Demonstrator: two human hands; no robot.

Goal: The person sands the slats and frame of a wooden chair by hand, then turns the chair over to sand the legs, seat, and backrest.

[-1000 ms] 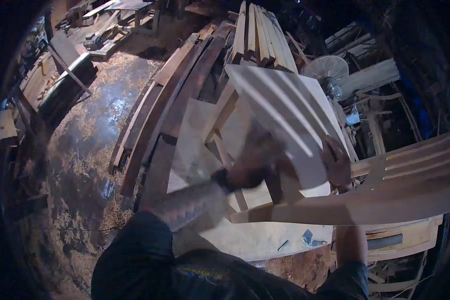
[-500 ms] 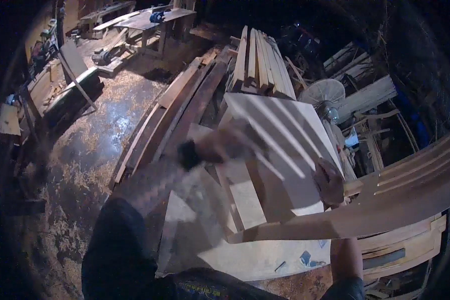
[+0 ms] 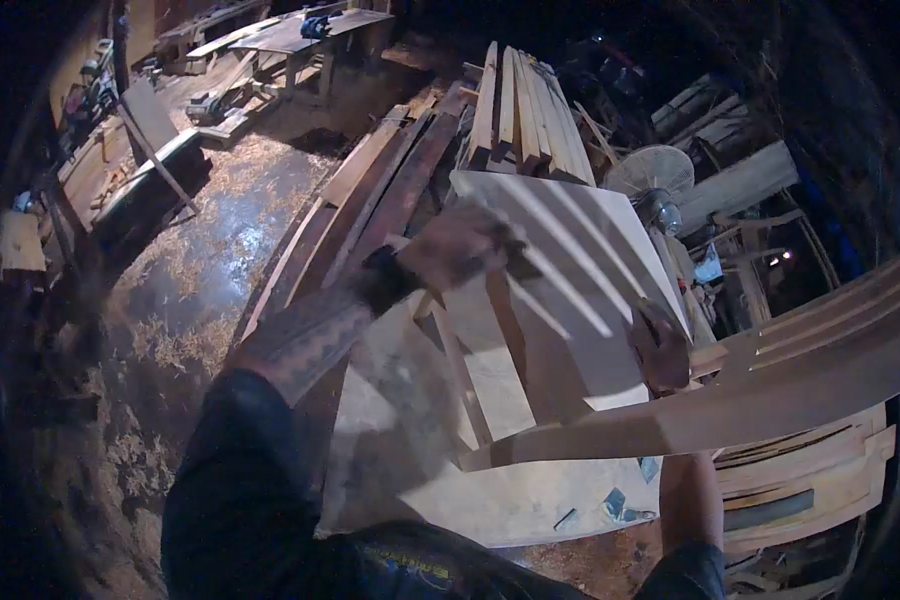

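A long curved wooden board (image 3: pixel 610 430) with slots at its right end lies slanted across the front of the work surface. My right forearm passes under it, and my right hand (image 3: pixel 660 348) is curled at its far edge, beside a pale flat panel (image 3: pixel 570 290). My left hand (image 3: pixel 455 245) is over the left part of that panel, fingers pointing right and blurred. Whether it holds something small I cannot tell. Under my left wrist, narrow wooden pieces (image 3: pixel 460 375) form an angled frame. Small dark scraps (image 3: pixel 620 508) lie on the pale sheet (image 3: pixel 510 510) near my body.
Long planks (image 3: pixel 345 210) and pale beams (image 3: pixel 530 110) are stacked ahead. A round fan (image 3: pixel 655 175) stands beyond the panel. Cut wooden parts (image 3: pixel 810 480) are piled at the right. Shavings cover the floor (image 3: pixel 210 260) at left, with a workbench (image 3: pixel 310 35) farther back.
My left hand has moved slightly up and is less blurred. My right hand stays by the panel's edge. The view has shifted a little.
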